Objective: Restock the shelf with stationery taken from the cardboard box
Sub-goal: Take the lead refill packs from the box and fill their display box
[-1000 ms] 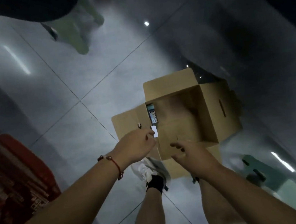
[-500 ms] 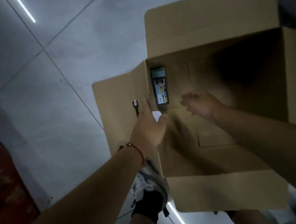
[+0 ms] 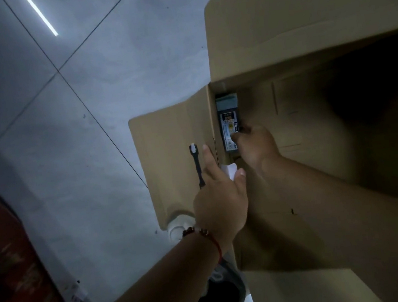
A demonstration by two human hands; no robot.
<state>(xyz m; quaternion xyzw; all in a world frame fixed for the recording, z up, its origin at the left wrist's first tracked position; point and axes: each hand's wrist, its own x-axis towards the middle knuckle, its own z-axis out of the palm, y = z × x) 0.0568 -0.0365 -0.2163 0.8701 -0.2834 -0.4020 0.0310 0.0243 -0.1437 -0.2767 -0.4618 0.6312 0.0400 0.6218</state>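
Observation:
An open cardboard box (image 3: 279,39) stands on the floor with its flaps spread. A dark stationery pack with a white and yellow label (image 3: 229,124) stands against the box's left inner wall. My right hand (image 3: 255,146) is inside the box, its fingers curled round the lower part of that pack. My left hand (image 3: 218,199) rests on the left flap with straight fingers, beside a white item (image 3: 229,169) at the box edge. A black strip with a white tip (image 3: 196,163) lies on that flap.
Grey tiled floor (image 3: 87,115) lies left of the box. A red object (image 3: 9,277) fills the lower left corner. My shoe (image 3: 224,297) and sock show beneath the left arm. The box's right interior is dark.
The view has closed in on the box. My right hand moved left to the labelled pack and took hold of it. My left hand stayed on the flap.

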